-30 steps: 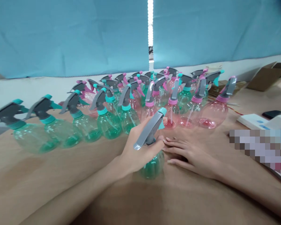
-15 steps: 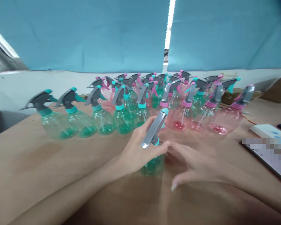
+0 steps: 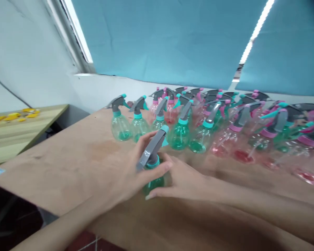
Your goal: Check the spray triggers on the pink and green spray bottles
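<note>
Spray bottle (image 3: 152,150) of round, green-tinted plastic, grey-triggered, on the near side of the brown wooden table (image 3: 75,150): left hand (image 3: 133,170) curled snugly round its neck, right hand (image 3: 184,177) cupping the body, firmness unclear! Likely light, slick, squeezable; turquoise collar (image 3: 155,162) looks the surest hold.

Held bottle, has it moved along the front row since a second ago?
Yes, it appears leftward. Against the front row, the held bottle was before the pink bottles; now it's before the green ones.
</note>
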The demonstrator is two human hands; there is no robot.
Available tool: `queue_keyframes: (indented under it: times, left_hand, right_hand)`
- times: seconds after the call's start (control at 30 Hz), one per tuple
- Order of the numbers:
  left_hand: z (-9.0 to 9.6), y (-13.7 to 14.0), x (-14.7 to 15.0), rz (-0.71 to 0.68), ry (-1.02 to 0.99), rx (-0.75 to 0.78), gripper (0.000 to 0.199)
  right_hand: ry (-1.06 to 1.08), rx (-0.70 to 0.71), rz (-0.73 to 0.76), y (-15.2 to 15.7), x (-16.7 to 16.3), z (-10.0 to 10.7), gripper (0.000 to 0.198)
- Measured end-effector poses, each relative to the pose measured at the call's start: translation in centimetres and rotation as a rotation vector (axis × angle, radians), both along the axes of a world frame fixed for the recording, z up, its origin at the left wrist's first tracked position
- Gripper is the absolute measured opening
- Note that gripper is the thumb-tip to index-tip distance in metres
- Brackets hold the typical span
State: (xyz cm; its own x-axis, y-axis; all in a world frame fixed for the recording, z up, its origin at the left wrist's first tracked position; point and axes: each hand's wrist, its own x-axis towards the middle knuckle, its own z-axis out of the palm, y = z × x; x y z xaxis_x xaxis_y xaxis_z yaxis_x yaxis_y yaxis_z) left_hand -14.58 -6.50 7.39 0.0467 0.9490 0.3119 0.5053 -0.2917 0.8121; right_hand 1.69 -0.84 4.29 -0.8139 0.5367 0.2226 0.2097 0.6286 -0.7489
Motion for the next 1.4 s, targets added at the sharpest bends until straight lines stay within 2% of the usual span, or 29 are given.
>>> queue_keyframes:
  times: [0.07,0.13,0.17,0.2,0.3,0.43,0.57,0.8,0.93,1.03,1.13,1.4]
  left_hand:
    - [-0.6,-1.0,-2.3,0.107,-0.002,0.058,0.056]
    - [-1.4,-2.1,-4.6,0.235,0.081,0.022,0.043]
    - [-1.7,-2.6,-5.7,0.345,0.106,0.005,0.037]
    - [-1.9,-3.1,-6.7,0.451,0.12,-0.022,0.037]
    - [-2.0,-4.0,-9.3,0.587,0.138,-0.071,0.043]
    - [-1.0,-4.1,-11.7,0.561,0.203,-0.001,0.033]
    - [-0.4,-3.4,-13.5,0.581,0.251,-0.01,0.032]
    - [-1.2,-0.4,-19.0,0.596,0.208,0.078,0.038]
    - [-1.9,2.0,-21.8,0.641,0.179,0.117,0.038]
    - [-2.0,3.7,-22.6,0.66,0.172,0.124,0.034]
    - [-2.0,5.3,-22.9,0.672,0.181,0.127,0.029]
    - [-3.1,8.6,-23.1,0.635,0.161,0.199,0.032]
  right_hand:
    - [-0.001,-0.009,0.029,0.3,-2.2,0.2,0.082]
    - [-0.004,0.018,0.047,0.6,-4.5,0.3,0.083]
    - [-0.01,0.035,0.051,0.8,-5.6,0.4,0.084]
    - [-0.017,0.052,0.056,0.9,-6.7,0.4,0.085]
    - [-0.04,0.093,0.075,1.2,-9.9,0.5,0.082]
    - [-0.03,0.138,0.087,1.7,-13.4,0.3,0.083]
    - [-0.063,0.176,0.079,2.8,-15.2,0.6,0.085]
    - [-0.039,0.152,-0.182,4.3,-15.4,2.3,0.058]
    - [-0.02,0.14,-0.279,4.6,-16.2,2.5,0.068]
    - [-0.026,0.102,-0.303,5.0,-17.1,2.5,0.076]
    - [-0.037,0.037,-0.299,5.8,-17.9,2.5,0.075]
    - [-0.02,-0.11,-0.339,8.0,-19.8,2.4,0.075]
